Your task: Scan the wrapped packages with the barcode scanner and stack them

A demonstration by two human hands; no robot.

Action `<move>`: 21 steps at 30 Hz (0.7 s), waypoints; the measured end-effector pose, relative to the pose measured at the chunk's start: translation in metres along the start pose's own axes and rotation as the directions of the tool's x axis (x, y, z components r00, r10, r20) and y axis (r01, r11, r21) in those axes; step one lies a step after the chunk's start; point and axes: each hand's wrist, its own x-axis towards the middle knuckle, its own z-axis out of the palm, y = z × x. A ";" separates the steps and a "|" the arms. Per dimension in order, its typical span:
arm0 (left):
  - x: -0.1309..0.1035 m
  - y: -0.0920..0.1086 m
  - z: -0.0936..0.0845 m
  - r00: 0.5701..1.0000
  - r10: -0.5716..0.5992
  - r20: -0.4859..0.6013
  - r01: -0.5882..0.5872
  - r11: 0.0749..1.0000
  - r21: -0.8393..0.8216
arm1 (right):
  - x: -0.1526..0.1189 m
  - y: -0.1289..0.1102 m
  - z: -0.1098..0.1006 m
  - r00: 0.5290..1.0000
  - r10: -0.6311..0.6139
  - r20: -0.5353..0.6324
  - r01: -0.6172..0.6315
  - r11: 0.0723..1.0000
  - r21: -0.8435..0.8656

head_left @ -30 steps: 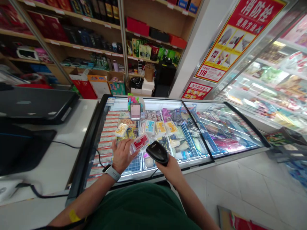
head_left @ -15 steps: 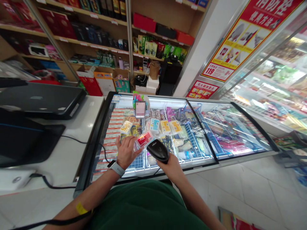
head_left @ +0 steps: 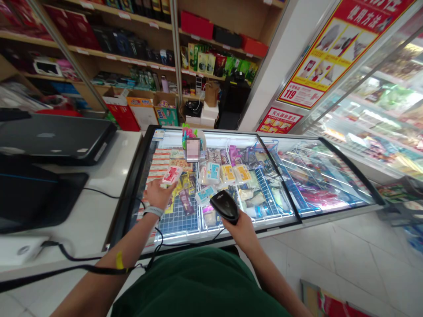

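My left hand (head_left: 158, 193) grips a white pack with a red label (head_left: 172, 175) by its near side, over the left part of the freezer's glass top. In my right hand (head_left: 243, 229) is a black barcode scanner (head_left: 225, 207), its head pointing up and left. Just left of the scanner head lies a blue-labelled pack (head_left: 205, 194). Behind that, another blue-labelled pack (head_left: 212, 172) rests in a row with two yellow-labelled packs, a nearer yellow pack (head_left: 228, 174) and a farther yellow pack (head_left: 243, 173).
A small tub with a colourful toy (head_left: 189, 134) stands at the freezer's back edge. The scanner's black cable (head_left: 185, 243) runs along the front edge. To the left is a white counter (head_left: 127, 152) with a black machine (head_left: 59, 136); stocked shelves (head_left: 132, 61) line the back.
My left hand has carried the red-labelled pack left, away from the scanner, uncovering the nearer blue-labelled pack. My right hand and the scanner have shifted slightly right and down.
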 end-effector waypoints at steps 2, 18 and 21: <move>0.014 -0.007 0.011 0.997 -0.076 0.018 0.076 0.997 0.023 | 0.000 0.007 -0.003 0.999 0.021 -0.036 -0.021 1.000 0.002; -0.058 0.027 0.033 0.845 0.464 0.267 -0.418 0.883 -0.213 | -0.006 0.060 -0.014 0.963 0.129 -0.236 -0.119 0.991 0.056; -0.070 0.034 0.039 0.818 0.501 0.284 -0.454 0.864 -0.217 | -0.007 0.061 -0.014 0.962 0.133 -0.238 -0.123 0.991 0.058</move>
